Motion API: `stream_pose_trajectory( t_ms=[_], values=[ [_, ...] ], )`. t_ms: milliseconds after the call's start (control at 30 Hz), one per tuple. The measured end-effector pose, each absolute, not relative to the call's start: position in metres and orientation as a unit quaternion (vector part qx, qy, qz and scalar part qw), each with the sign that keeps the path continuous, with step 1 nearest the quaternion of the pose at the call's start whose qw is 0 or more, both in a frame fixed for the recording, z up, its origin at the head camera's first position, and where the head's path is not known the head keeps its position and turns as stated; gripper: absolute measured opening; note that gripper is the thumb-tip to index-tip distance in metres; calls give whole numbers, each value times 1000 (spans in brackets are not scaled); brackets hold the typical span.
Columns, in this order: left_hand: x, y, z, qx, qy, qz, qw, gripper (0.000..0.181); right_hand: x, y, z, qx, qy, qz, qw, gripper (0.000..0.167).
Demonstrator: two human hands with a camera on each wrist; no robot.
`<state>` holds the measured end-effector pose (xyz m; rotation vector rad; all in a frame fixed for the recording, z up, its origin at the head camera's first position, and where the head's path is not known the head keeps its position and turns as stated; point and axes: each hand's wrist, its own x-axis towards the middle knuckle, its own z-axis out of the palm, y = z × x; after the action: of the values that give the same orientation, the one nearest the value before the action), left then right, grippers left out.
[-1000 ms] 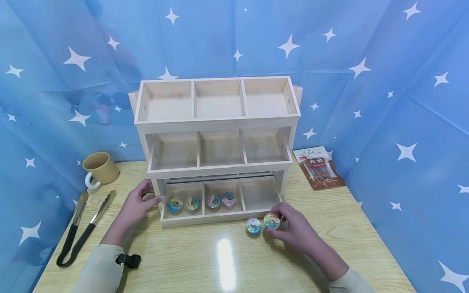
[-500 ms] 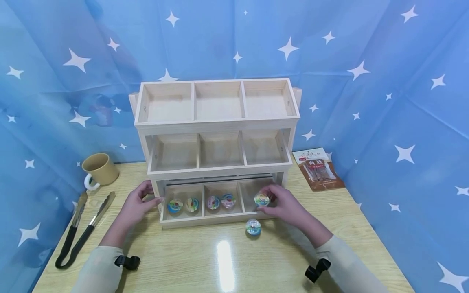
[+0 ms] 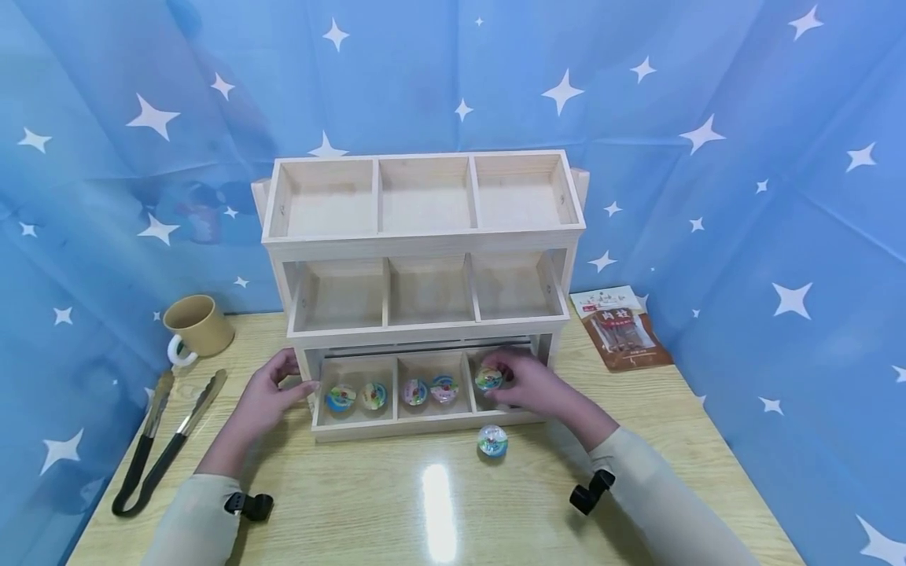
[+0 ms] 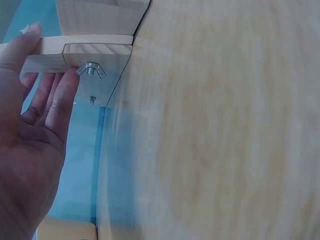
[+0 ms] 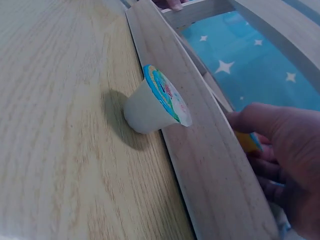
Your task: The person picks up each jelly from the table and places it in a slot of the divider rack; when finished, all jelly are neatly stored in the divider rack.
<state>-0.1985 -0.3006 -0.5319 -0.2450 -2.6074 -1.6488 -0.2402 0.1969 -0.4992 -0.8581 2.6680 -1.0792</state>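
A three-tier wooden rack [image 3: 425, 245] stands on the table. Inside its bottom tray's right compartment, my right hand [image 3: 527, 383] holds a jelly cup [image 3: 488, 379] between thumb and fingers; only a yellow bit of that cup shows in the right wrist view. My left hand [image 3: 272, 393] grips the rack's left side, thumb and fingers on opposite faces of a wooden bar [image 4: 52, 46]. Another jelly cup [image 5: 150, 110] with a blue-rimmed lid is on the table in front of the tray. Two jelly cups [image 3: 341, 398] lie in the left compartment, and two more [image 3: 444, 389] in the middle one.
Metal tongs [image 3: 170, 440] with black handles lie at the left, below a tan mug [image 3: 201, 326] with a white handle. A brown snack packet [image 3: 623, 330] lies right of the rack. Behind hangs a blue star-patterned curtain [image 3: 396, 79].
My right hand has lifted a jelly cup from the table and carried it up and leftward into the right compartment. The left hand has stayed on the rack.
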Motion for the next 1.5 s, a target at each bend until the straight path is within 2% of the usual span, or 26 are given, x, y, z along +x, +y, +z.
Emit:
stream_pose_trajectory(
  t_ms=[400, 1167, 1333, 1500],
  values=[
    [-198, -299, -530, -78, -847, -526, 24, 52, -243, 192, -504, -313, 892, -316, 82, 37],
    [-198, -300, -530, -83, -843, -531, 26, 52, -242, 193, -500, -303, 894, -314, 102, 44],
    [-198, -301, -530, -79, -848, -524, 27, 52, -240, 195, -499, -299, 888, -336, 96, 45],
    [-198, -301, -530, -81, -847, -525, 28, 50, -226, 202, -497, -280, 882, -373, 67, 45]
  ],
)
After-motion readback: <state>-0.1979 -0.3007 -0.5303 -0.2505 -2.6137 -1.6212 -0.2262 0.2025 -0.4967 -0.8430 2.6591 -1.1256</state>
